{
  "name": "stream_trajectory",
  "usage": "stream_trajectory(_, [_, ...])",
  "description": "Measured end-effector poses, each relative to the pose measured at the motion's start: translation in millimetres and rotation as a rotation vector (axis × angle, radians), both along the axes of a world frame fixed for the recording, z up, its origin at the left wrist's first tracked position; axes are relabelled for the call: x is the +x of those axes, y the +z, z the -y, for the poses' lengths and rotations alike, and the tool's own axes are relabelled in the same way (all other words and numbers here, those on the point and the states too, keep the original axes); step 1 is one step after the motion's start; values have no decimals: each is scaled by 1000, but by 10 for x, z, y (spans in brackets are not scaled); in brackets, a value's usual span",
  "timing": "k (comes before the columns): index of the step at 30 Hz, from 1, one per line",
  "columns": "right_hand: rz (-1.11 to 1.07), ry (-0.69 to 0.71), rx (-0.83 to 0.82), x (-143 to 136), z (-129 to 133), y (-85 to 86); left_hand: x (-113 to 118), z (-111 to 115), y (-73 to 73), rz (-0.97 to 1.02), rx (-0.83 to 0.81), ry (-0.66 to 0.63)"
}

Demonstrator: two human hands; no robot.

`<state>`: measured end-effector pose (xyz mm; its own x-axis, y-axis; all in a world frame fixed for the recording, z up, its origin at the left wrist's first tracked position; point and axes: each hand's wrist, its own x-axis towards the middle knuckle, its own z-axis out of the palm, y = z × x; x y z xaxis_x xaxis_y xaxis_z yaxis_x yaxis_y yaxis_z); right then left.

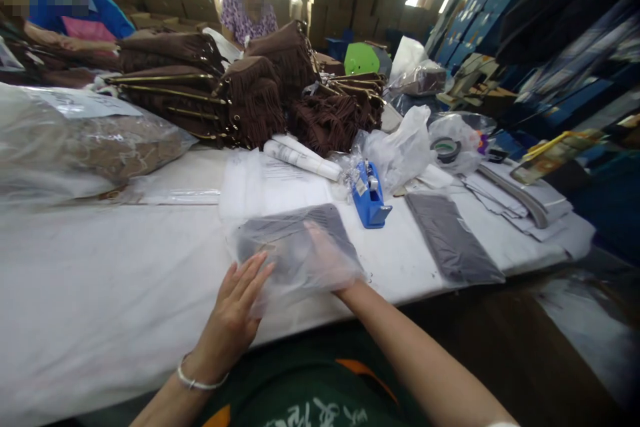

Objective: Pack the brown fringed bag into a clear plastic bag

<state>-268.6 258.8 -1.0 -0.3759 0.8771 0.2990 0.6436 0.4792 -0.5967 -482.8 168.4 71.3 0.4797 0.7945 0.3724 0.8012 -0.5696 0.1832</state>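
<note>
Clear plastic bag holding flat grey pouch [295, 247] is being kept at near edge of white table [100, 293]. Left hand [235, 313] is being laid on bag's left end; right hand [327, 257] is being kept inside bag. Blue tape dispenser [369, 195] is being kept just behind and right. Second flat grey pouch [453, 237] is being left further right. Heap of brown fringed bags [260, 97] is being kept behind.

Left of the left hand [235, 310], the white table [100, 280] lay bare and open for passing. Ahead, a blue tape dispenser [369, 195] and a rolled paper [301, 159] stood near the clear bag [295, 247]. Behind them, piled brown fringed bags [260, 97] walled off the far side. A grey pouch [450, 237] lay to the right.
</note>
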Motion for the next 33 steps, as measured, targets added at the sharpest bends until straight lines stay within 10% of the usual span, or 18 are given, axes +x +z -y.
stream_trajectory(6, [268, 150, -121, 122, 210, -246, -424, 412, -375, -257, -107, 81])
stream_trajectory(22, [276, -78, -111, -258, 154, -180, -487, 489, -315, -564, -132, 66])
stream_trajectory(27, [217, 81, 82, -89, 467, -427, -498, 495, -323, -549, -67, 46])
stream_trajectory(33, [189, 246, -45, -159, 347, -240, -563, 441, -275, -577, -79, -15])
